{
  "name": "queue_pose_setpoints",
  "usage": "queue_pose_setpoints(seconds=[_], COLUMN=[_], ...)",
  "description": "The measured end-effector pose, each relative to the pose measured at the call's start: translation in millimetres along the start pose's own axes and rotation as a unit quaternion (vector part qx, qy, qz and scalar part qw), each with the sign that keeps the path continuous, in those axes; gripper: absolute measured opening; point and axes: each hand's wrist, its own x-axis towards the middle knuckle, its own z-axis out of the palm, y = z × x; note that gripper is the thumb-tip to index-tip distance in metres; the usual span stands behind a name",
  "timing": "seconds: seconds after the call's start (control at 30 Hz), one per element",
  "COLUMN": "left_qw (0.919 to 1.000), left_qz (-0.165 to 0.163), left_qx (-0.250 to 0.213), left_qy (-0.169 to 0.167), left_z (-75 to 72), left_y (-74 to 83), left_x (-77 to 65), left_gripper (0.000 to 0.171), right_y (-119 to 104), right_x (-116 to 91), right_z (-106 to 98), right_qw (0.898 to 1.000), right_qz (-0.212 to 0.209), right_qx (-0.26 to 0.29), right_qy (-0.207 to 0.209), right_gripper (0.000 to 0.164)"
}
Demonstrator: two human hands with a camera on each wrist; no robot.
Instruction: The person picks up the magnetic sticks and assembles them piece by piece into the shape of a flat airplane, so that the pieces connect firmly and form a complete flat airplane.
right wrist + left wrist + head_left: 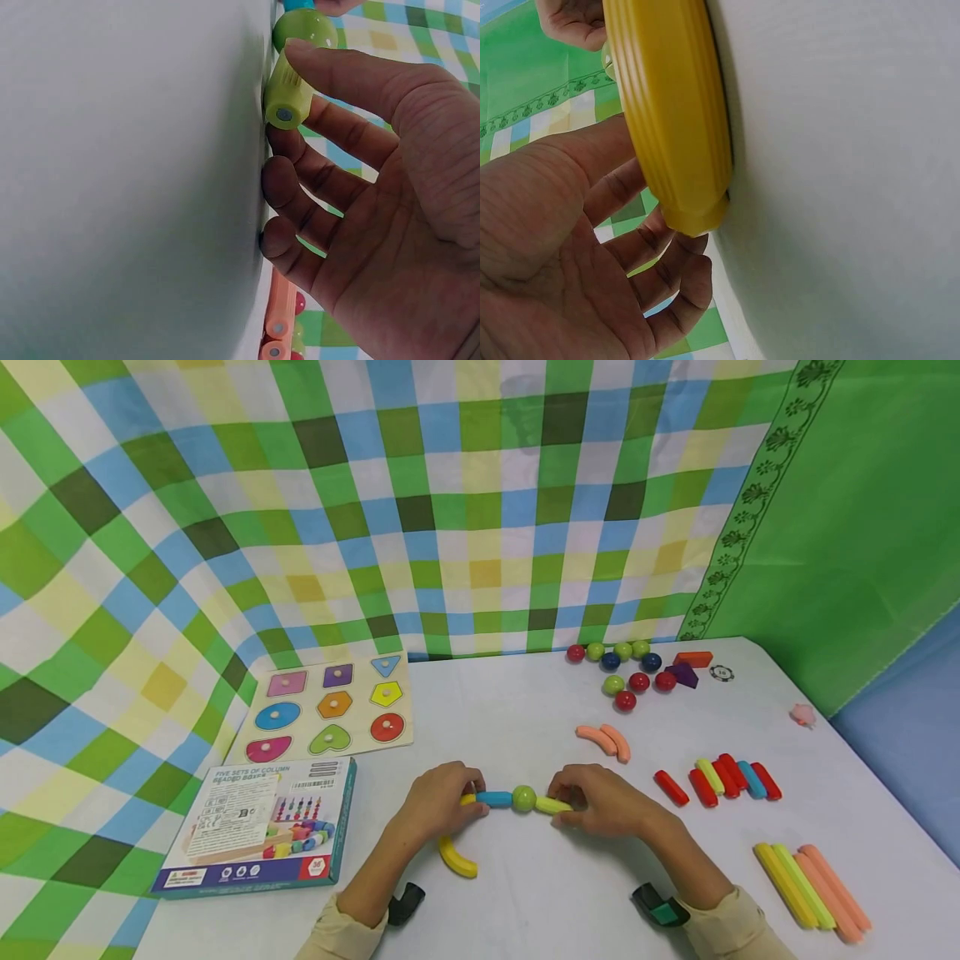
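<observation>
On the white tabletop (510, 906) the toy chain (502, 799) could, I reckon, part under a crooked pull; the left hand (447, 795) pinches its ridged yellow curve (457, 861), the right hand (602, 799) its grooved lime rod (552, 805). Between sit a blue rod (492, 799) and glossy green ball (523, 798), liable to roll; a flat grey disc (284, 114) marks the lime end.
</observation>
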Motion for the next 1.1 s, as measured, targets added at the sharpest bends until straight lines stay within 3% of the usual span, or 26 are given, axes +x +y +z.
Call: queue_pose_setpoints(seconds=[0.33,0.47,0.67,0.8,0.97,1.1], left_qw=[1.0000,1.0000,0.9995,0.9989,0.9979,0.9976], left_qz=[0.003,-0.005,-0.029,-0.043,-0.055,-0.041], left_qx=[-0.004,-0.003,-0.004,0.001,0.010,0.030], left_qy=[-0.002,0.003,0.012,0.018,0.033,0.049], left_z=[1.1,0.8,-1.6,-1.4,-2.7,-7.2], left_y=[1.4,1.0,0.1,-2.9,-6.0,-2.8], left_x=[0.8,0.6,0.2,0.6,1.7,0.3], left_gripper=[0.020,0.020,0.020,0.023,0.025,0.031], right_y=[7,14,35,49,58,63], right_x=[-4,-10,-40,-67,-91,-97], right_z=[-4,-17,-58,-78,-83,-74], right_qw=[0.999,0.998,0.988,0.974,0.968,0.965], right_qz=[0.013,0.037,0.113,0.189,0.217,0.225], right_qx=[-0.016,-0.018,-0.025,-0.054,-0.087,-0.100], right_qy=[0.028,0.050,0.105,0.109,0.091,0.090], right_gripper=[0.028,0.030,0.027,0.024,0.022,0.026])
